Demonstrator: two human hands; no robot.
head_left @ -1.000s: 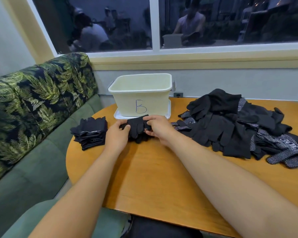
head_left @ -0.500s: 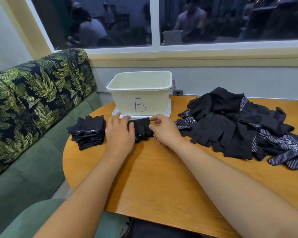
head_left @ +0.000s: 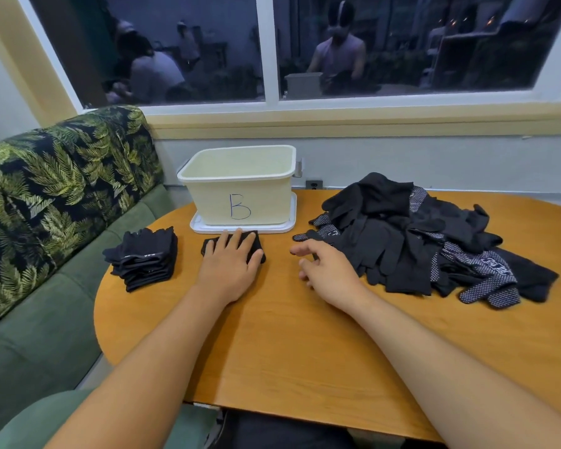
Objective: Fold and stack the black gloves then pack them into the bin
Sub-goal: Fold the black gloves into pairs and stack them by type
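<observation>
My left hand [head_left: 230, 265] lies flat with straight fingers on a folded black glove [head_left: 258, 246], pressing it onto the wooden table just in front of the bin. My right hand [head_left: 326, 270] hovers over the table with loosely spread fingers and holds nothing, beside the loose pile of black gloves [head_left: 412, 236] on the right. A stack of folded black gloves [head_left: 146, 257] sits at the left of the table. The cream bin marked "B" [head_left: 240, 186] stands on its white lid [head_left: 289, 223] at the back; its inside looks empty.
The round wooden table [head_left: 272, 335] has a green bench with a leaf-patterned backrest [head_left: 62, 179] along its left. A wall and window sill run behind the bin. The table's near edge is close to my body.
My right hand let go of the folded glove and moved right toward the loose pile. My left hand flattened on top of the folded glove.
</observation>
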